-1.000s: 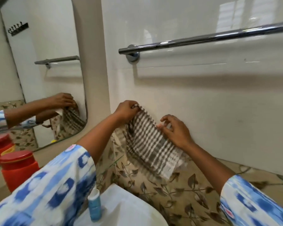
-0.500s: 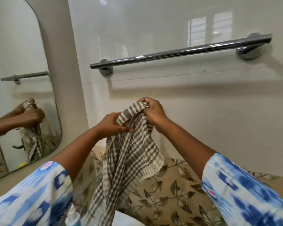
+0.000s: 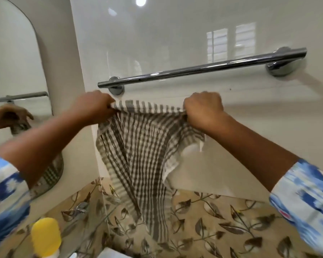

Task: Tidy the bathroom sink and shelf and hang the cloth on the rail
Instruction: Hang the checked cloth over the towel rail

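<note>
A grey-and-white checked cloth (image 3: 142, 151) hangs stretched between my two hands, its top edge pulled flat and its lower part drooping to a point. My left hand (image 3: 92, 106) grips the cloth's upper left corner and my right hand (image 3: 203, 107) grips the upper right corner. The chrome rail (image 3: 199, 68) runs across the white wall just above both hands, slanting up to the right. The cloth's top edge sits a little below the rail and does not touch it.
A mirror (image 3: 13, 71) fills the left side and reflects a hand and the cloth. A yellow-capped bottle (image 3: 46, 237) stands at the lower left, near a chrome fitting (image 3: 80, 207). Leaf-patterned tiles (image 3: 213, 220) cover the lower wall.
My hands have risen from low by the leaf tiles to just under the rail. They moved apart and spread the bunched cloth wide along its top edge.
</note>
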Demonstrator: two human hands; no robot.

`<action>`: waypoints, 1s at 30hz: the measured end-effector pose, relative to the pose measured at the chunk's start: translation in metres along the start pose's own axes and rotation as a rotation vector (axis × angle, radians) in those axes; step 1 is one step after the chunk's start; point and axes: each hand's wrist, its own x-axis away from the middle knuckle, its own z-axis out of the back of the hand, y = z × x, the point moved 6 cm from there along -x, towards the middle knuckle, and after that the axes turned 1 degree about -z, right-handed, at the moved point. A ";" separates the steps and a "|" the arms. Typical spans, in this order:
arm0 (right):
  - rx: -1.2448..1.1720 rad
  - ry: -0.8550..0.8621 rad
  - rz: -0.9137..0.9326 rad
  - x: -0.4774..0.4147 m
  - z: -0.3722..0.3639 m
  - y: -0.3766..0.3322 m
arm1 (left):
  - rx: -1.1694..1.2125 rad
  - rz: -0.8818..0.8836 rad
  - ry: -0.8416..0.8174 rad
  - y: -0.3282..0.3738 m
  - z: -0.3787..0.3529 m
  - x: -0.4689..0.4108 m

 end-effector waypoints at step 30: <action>-0.991 0.228 -0.032 -0.096 0.072 0.055 | 1.424 0.495 0.293 0.001 0.030 -0.074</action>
